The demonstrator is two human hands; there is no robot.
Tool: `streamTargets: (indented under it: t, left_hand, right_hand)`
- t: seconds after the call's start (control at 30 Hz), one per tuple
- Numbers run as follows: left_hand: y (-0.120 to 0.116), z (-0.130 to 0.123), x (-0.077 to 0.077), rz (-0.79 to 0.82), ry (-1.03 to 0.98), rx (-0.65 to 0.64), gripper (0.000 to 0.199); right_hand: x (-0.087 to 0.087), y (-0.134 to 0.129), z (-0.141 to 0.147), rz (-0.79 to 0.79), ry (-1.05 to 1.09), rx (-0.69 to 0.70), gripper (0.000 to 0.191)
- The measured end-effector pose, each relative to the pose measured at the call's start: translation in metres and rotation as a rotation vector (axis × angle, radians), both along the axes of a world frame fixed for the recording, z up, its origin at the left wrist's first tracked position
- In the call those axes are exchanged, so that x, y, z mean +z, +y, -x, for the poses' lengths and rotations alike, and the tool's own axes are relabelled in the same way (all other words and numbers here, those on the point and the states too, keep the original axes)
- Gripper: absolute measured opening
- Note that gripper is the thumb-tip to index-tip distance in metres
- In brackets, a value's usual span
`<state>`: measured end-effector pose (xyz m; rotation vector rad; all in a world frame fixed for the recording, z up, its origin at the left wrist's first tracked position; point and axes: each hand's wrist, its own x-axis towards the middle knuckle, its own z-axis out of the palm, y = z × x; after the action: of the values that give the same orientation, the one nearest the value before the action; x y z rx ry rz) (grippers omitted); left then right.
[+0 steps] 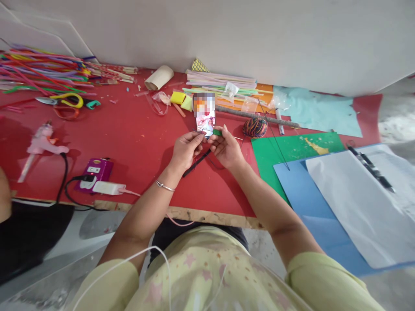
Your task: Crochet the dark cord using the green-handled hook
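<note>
My left hand [188, 150] is closed in a pinch on a dark strand of yarn, part of which hangs below the fingers. Close beside it, my right hand [227, 149] grips a thin tool with a green handle [217, 132], which looks like a crochet hook. The fingertips of both hands nearly meet, and the small work between them is too fine to make out. Just beyond them a phone [206, 123] with a lit screen stands up. A multicoloured ball of yarn [255, 128] lies to the right of my right hand. Under my hands is a black strip [196, 163].
On the red table [142, 151] lie a glue gun [45, 142], scissors [65, 101], a purple power adapter [95, 170], a cardboard tube [159, 77] and bundled sticks [223, 80]. Green sheet [269, 151] and blue folder [301, 196] sit right. Another person's limb [4, 194] shows at left.
</note>
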<state>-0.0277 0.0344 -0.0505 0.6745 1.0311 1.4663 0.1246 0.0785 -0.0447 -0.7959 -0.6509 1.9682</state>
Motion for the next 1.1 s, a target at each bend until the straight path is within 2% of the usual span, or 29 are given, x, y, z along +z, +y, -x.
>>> streamTargets:
  t: [0.27, 0.5, 0.6, 0.73, 0.83, 0.97, 1.1]
  left_hand:
    - [-0.001, 0.000, 0.005, -0.010, 0.040, 0.016, 0.030]
    - [-0.001, -0.001, 0.003, -0.024, 0.074, 0.043, 0.032]
    - [-0.002, -0.001, 0.003, -0.013, 0.146, 0.056, 0.031]
    - [-0.001, 0.001, 0.002, 0.010, 0.134, 0.048, 0.030]
    - [0.000, 0.003, 0.001, -0.004, 0.116, 0.056, 0.030]
    - [0.003, 0.008, 0.002, -0.055, 0.105, 0.115, 0.032]
    - [0.007, 0.014, 0.004, -0.082, 0.076, 0.206, 0.033]
  right_hand:
    - [-0.001, -0.003, 0.000, -0.017, 0.004, 0.010, 0.019]
    - [-0.004, -0.003, 0.001, -0.072, -0.046, 0.031, 0.028]
    - [-0.007, -0.006, 0.000, -0.182, -0.157, 0.002, 0.034]
    - [-0.006, -0.007, -0.002, -0.433, -0.340, -0.098, 0.033]
    - [0.000, 0.000, -0.001, -0.479, -0.321, -0.021, 0.031]
    - [0.011, 0.017, 0.010, -0.406, -0.242, 0.137, 0.031]
    - [0.015, 0.038, 0.028, -0.363, -0.212, 0.208, 0.029]
